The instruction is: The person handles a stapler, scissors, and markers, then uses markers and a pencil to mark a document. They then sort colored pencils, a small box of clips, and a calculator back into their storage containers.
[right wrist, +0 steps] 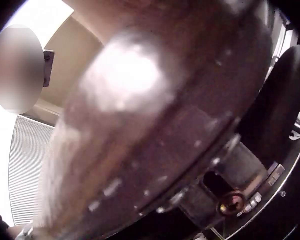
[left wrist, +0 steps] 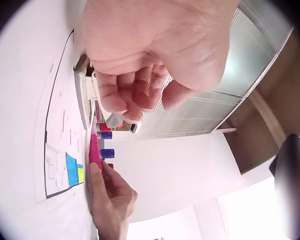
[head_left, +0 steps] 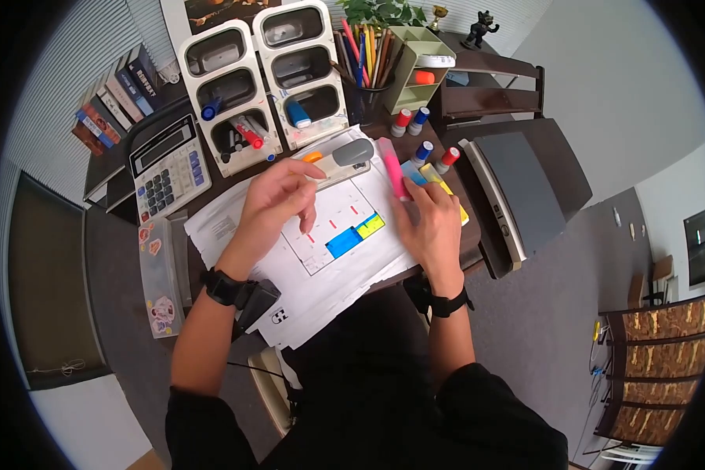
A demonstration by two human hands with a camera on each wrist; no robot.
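Note:
A printed floor plan [head_left: 309,251] with blue and yellow filled areas and short red marks lies on stacked paper sheets. My right hand [head_left: 433,227] pinches the lower end of a pink highlighter [head_left: 391,166] at the sheets' right edge; the left wrist view also shows this hand [left wrist: 112,202] on the pink highlighter [left wrist: 95,149]. Beside those fingers are a blue highlighter [head_left: 412,173] and a yellow highlighter [head_left: 439,179]. Above the plan's left part, my left hand [head_left: 274,207] hangs loosely curled, holding nothing. A blurred, close surface fills most of the right wrist view.
Blue- and red-capped bottles [head_left: 400,123] stand behind the highlighters. White organizers [head_left: 219,94], a pen cup [head_left: 368,98] and a green holder [head_left: 409,78] line the back. A calculator [head_left: 168,168] and a clear case [head_left: 158,274] are left; a dark grey device [head_left: 517,188] is right.

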